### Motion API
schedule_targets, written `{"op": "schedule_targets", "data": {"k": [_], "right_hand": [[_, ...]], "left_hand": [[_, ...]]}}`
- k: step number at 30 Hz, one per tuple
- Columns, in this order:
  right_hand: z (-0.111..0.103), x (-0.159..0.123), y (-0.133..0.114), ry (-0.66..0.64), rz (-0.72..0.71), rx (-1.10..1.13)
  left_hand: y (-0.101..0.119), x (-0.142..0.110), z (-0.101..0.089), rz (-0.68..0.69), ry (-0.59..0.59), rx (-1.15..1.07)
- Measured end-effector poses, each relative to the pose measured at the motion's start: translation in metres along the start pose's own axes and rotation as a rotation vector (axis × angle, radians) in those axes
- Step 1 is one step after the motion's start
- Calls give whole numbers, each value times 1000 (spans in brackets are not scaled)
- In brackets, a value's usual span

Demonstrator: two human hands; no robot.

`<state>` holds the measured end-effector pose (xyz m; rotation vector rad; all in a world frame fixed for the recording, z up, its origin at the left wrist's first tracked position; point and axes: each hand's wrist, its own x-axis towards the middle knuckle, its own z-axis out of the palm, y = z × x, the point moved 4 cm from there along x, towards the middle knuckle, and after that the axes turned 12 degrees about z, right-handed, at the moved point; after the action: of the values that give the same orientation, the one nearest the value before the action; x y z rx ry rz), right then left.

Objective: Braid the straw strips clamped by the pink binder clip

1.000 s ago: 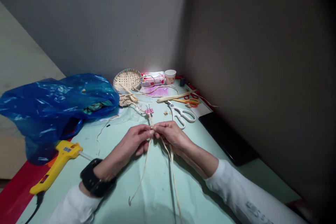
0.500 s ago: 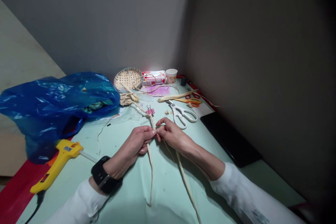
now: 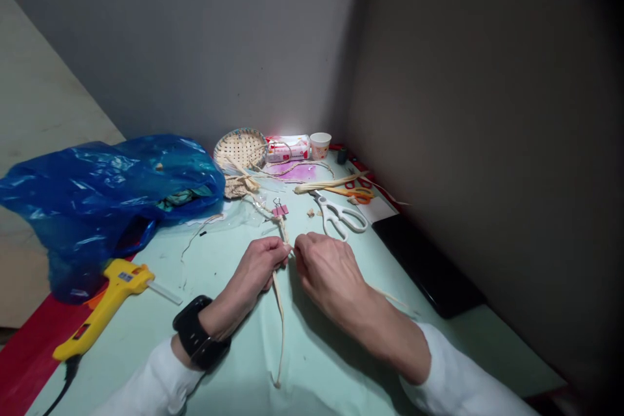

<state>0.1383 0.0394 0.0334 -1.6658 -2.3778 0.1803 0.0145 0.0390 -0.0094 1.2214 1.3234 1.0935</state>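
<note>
My left hand (image 3: 258,270) and my right hand (image 3: 325,271) meet at mid-table, both pinching a braid of pale straw strips (image 3: 281,312). The braid runs away from me to a pink binder clip (image 3: 279,209) that lies on the mint-green table (image 3: 302,364). One loose strip trails toward me between my forearms. Another strip passes under my right wrist and out to the right. My left wrist wears a black watch (image 3: 199,340).
A yellow glue gun (image 3: 104,302) lies at the left front. A blue plastic bag (image 3: 104,192) bulks at the left. White scissors (image 3: 338,214), orange scissors (image 3: 355,193), a woven basket (image 3: 240,148), a paper cup (image 3: 320,144) and a black slab (image 3: 426,264) lie behind and right.
My right hand has rolled palm down and moved its strips to the right. The left hand keeps its pinch at the braid. The strip between my arms now hangs straighter.
</note>
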Motion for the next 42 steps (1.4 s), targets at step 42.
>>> {"op": "schedule_targets", "data": {"k": [42], "right_hand": [[38, 21, 14, -178, 126, 809]], "left_hand": [[24, -27, -9, 280, -91, 1066]]}}
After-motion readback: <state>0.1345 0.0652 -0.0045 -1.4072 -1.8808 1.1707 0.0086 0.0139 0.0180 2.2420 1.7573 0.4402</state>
